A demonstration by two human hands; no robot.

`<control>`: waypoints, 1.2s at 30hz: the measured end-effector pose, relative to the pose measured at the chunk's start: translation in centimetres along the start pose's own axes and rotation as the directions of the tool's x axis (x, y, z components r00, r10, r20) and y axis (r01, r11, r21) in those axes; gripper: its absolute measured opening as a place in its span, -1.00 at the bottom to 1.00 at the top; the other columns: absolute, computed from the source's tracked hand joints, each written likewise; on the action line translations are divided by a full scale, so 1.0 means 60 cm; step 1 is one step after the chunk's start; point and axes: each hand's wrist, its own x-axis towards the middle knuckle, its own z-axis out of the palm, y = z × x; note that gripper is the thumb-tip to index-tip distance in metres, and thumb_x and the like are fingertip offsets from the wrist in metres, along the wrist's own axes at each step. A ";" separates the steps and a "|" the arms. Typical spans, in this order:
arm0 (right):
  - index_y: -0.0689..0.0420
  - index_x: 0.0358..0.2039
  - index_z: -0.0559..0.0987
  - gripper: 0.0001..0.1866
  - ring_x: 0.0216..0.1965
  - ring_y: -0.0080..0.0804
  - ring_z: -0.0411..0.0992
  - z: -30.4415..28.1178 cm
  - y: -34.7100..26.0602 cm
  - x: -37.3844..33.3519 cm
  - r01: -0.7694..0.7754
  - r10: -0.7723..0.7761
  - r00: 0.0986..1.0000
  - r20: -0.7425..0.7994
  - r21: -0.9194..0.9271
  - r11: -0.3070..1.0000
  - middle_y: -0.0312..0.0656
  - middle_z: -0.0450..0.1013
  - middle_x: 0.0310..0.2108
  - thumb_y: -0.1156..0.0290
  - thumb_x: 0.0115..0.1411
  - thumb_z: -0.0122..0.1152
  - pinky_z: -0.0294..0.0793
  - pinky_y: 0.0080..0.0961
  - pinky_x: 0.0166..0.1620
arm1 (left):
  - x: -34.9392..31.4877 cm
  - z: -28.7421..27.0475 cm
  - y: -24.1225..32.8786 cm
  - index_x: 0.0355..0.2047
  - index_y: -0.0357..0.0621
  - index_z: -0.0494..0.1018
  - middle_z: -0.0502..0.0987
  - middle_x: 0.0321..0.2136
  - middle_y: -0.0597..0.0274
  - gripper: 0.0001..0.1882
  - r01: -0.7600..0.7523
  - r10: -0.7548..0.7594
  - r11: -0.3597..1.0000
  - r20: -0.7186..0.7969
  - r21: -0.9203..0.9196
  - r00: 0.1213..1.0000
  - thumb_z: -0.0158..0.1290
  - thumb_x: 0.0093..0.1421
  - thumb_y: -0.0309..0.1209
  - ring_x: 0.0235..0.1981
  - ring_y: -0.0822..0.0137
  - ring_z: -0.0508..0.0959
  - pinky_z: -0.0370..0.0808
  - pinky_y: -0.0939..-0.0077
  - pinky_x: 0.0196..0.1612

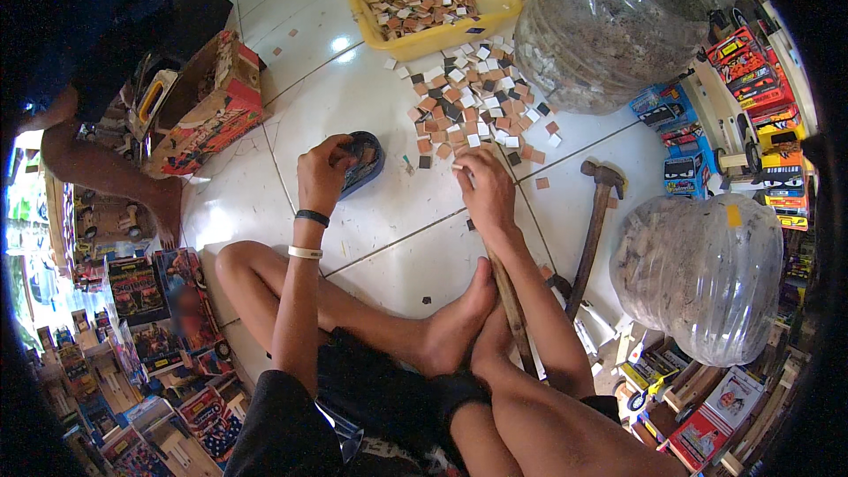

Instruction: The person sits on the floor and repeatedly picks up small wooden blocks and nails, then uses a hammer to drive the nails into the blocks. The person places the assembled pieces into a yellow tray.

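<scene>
My left hand is at the near-left side of a dark blue oval dish-like thing on the floor. Its fingers are bent together over the edge; whatever they pinch is hidden. To the right, my right hand hovers at the near edge of a spread of small square tiles, white, tan and black. The thumb and fingers of that hand are curled together, and I cannot make out what is between them. A long wooden stick runs beneath my right forearm, beside my bare foot.
A yellow basin with more tiles stands beyond the spread. A hammer lies right of my right hand. Bulging clear plastic bags and toy trucks line the right. Toy trucks and a cardboard box are left, near another person's leg.
</scene>
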 end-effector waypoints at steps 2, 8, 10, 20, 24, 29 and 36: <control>0.14 -0.19 0.66 -0.84 -0.07 -0.02 0.55 -0.003 0.003 0.007 0.004 -0.004 1.000 -0.004 0.013 1.000 -0.10 0.59 -0.14 0.50 0.19 0.39 0.54 -0.18 0.00 | -0.005 -0.004 0.005 -0.21 -0.16 0.71 0.75 -0.35 0.05 -0.83 0.016 -0.015 0.999 -0.028 0.040 0.999 0.30 0.16 -0.56 -0.39 0.29 0.75 0.63 0.43 -0.28; 0.15 -0.20 0.66 -0.83 -0.18 -0.10 0.59 -0.004 -0.004 -0.019 0.050 -0.052 0.993 0.104 0.019 0.999 -0.13 0.59 -0.18 0.54 0.18 0.42 0.57 -0.24 -0.09 | -0.010 -0.020 0.031 -0.08 -0.29 0.66 0.76 -0.30 0.06 -0.74 -0.006 -0.017 0.992 -0.179 -0.127 0.984 0.26 0.21 -0.67 -0.24 0.34 0.77 0.66 0.50 -0.12; 0.17 -0.16 0.65 -0.80 -0.06 -0.03 0.55 -0.002 -0.004 -0.026 -0.008 0.008 0.983 0.181 -0.001 1.000 -0.09 0.57 -0.14 0.49 0.19 0.41 0.54 -0.17 -0.01 | -0.008 -0.021 0.040 -0.06 -0.32 0.64 0.76 -0.29 0.09 -0.76 0.002 -0.059 0.963 -0.206 -0.269 0.977 0.25 0.25 -0.66 -0.22 0.36 0.76 0.66 0.51 -0.09; 0.16 -0.10 0.67 -0.67 -0.17 -0.13 0.57 -0.035 -0.049 -0.020 0.087 -0.086 0.996 0.026 -0.040 0.995 -0.10 0.60 -0.15 0.39 0.14 0.52 0.57 -0.24 -0.10 | -0.053 0.028 0.092 -0.06 -0.32 0.64 0.73 -0.22 0.17 -0.81 0.259 -0.292 0.490 0.123 -0.832 0.948 0.25 0.36 -0.50 -0.19 0.35 0.73 0.68 0.49 -0.05; 0.20 -0.15 0.70 -0.75 -0.43 -0.44 0.54 -0.043 -0.086 -0.032 -0.132 0.087 0.987 0.133 0.383 0.914 -0.18 0.64 -0.31 0.35 0.23 0.50 0.52 -0.49 -0.39 | -0.091 0.068 0.117 -0.03 -0.30 0.64 0.73 -0.21 0.12 -0.80 0.340 -0.276 0.412 0.240 -0.845 0.931 0.25 0.36 -0.50 -0.17 0.33 0.74 0.70 0.46 -0.06; 0.25 -0.23 0.69 -0.80 -0.50 -0.51 0.54 -0.036 -0.093 -0.049 -0.214 0.158 0.975 0.156 0.464 0.860 -0.18 0.65 -0.40 0.36 0.33 0.41 0.51 -0.54 -0.40 | -0.126 0.100 0.136 -0.02 -0.28 0.62 0.72 -0.19 0.14 -0.78 0.359 -0.229 0.382 0.290 -0.851 0.929 0.23 0.38 -0.46 -0.16 0.31 0.72 0.70 0.37 0.02; 0.24 -0.27 0.65 -0.83 -0.51 -0.53 0.52 -0.030 -0.084 -0.071 -0.389 0.262 0.916 0.305 0.509 0.768 -0.23 0.62 -0.44 0.38 0.34 0.38 0.50 -0.53 -0.40 | -0.139 0.099 0.141 0.00 -0.35 0.61 0.72 -0.19 0.10 -0.75 0.402 -0.227 0.368 0.338 -0.839 0.913 0.22 0.39 -0.45 -0.16 0.30 0.72 0.70 0.36 0.02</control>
